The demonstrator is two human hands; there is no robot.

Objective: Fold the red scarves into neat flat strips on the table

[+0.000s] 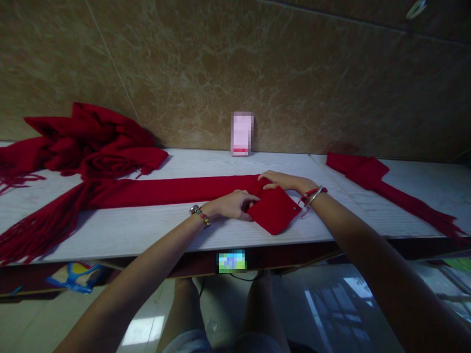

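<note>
A long red scarf (165, 191) lies flat across the white tabletop, its fringed end hanging toward the front edge at the left. Its right end is folded over into a diamond-shaped flap (274, 211). My left hand (233, 203) grips the flap's left edge between thumb and fingers. From above, my right hand (281, 180) holds the fold, fingers curled on the cloth along its upper edge. A small white tag with a red string shows by my right wrist, at the flap's right corner.
A heap of red scarves (99, 142) lies at the back left against the marbled wall. Another red scarf (379, 181), knotted or folded at one end, stretches across the right. A pink blurred box or phone (242, 133) leans on the wall. Below the front edge are a lit screen (231, 262) and a blue packet (75, 276).
</note>
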